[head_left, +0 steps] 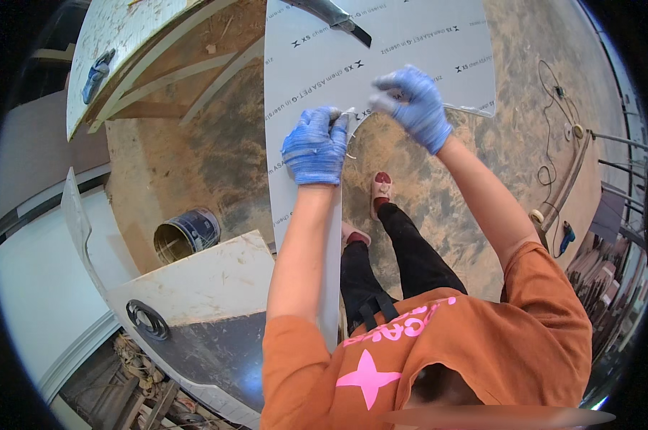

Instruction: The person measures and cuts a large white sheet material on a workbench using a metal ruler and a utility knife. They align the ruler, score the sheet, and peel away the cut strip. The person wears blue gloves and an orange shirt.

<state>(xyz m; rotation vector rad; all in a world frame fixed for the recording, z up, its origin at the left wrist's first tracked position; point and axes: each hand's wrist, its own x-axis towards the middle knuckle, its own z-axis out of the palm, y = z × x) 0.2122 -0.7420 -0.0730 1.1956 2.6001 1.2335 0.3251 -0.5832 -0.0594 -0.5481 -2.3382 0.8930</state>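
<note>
A grey-white sheet panel (302, 72), covered in printed film, stretches out in front of me with a curved cut-out along its inner edge. My left hand (315, 147), in a blue-and-white knit glove, is closed at that edge, fingers curled in. A small white shred (350, 113) shows by its thumb tip; what the fingers pinch is hidden. To the right, my gloved right hand (415, 107) is raised by the curve, its fingers bent but apart, slightly blurred, with nothing visible in them. A utility knife (338, 21) with a dark blade lies farther out on the panel.
At the far left, a curved wooden frame (141, 68) carries a blue tool (98, 75). An open bucket (188, 235) lies on the dusty floor, near a board (195, 279) with a black coil (147, 320). Cables (549, 122) trail across the floor at right.
</note>
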